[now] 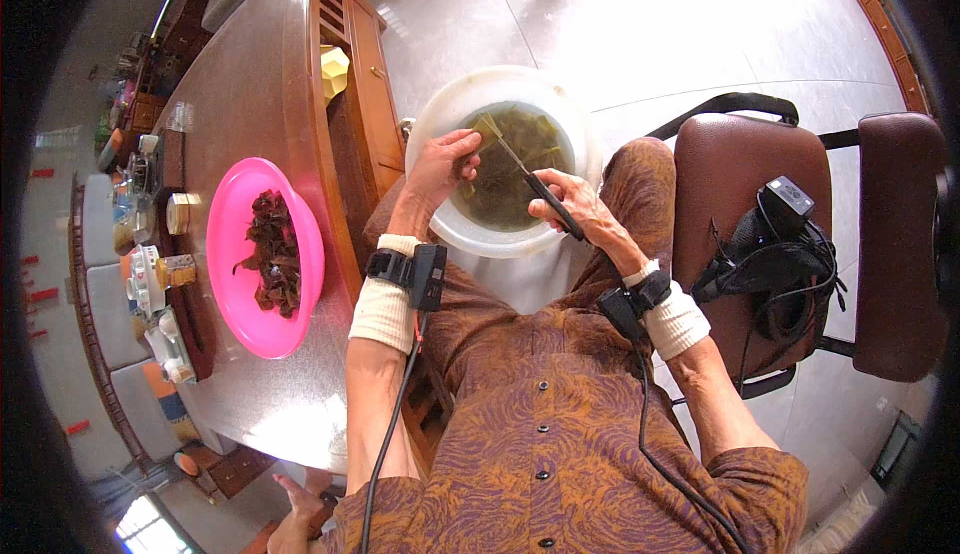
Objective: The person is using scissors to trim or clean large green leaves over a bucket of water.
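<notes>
My left hand (448,162) pinches a piece of green, leaf-like material (487,130) over a pale round tub (439,115). In my right hand (574,205) is a pair of scissors (551,203) with black handles, and its blades meet the strip by my left fingertips. Murky liquid with many olive-green strips (536,141) lies in the tub, which stands between my knees. To the left, a pink plastic basin (225,254) on the wooden table holds dark reddish-brown, crumpled pieces (276,254). Whether the blades are fully closed is too small to tell.
The wooden table (247,88) runs along my left, with jars and boxes at its far side. A brown padded chair (750,149) at my right carries a black device with cables (787,254). Cables hang from both my wrists. Another person's bare foot (300,494) shows at lower left.
</notes>
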The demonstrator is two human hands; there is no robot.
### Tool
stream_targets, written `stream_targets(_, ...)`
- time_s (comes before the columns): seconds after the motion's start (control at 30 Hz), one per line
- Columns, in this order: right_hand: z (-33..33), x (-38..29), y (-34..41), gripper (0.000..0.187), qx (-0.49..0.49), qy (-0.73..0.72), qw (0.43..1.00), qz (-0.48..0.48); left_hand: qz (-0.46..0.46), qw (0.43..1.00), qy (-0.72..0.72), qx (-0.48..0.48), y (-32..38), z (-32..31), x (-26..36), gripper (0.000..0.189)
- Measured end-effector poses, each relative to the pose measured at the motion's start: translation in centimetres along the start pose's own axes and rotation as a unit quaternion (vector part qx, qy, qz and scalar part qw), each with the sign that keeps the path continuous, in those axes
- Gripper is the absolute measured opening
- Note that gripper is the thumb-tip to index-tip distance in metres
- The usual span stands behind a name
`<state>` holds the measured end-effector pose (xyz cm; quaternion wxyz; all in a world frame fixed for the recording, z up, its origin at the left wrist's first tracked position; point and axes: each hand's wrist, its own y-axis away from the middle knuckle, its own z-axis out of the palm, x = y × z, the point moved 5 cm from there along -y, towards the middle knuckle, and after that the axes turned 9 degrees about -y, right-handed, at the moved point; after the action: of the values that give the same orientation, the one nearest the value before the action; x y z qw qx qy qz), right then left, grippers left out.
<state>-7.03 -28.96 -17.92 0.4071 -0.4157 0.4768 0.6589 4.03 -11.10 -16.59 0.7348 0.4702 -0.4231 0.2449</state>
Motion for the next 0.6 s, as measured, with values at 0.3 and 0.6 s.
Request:
stream_targets(0.3,-0.2,0.7,0.5,0.051,0.016,-0.073,0.997,0.029,0.001,0.993,-0.113,0.035,0.2,-0.6,0.0,0.027)
stream_targets(0.6,-0.4,0.5,-0.1,0.052,0.004,-0.086,0.996,0.026,-0.007,0.984,-0.178,-0.023,-0.3,-0.4,-0.1,0.022)
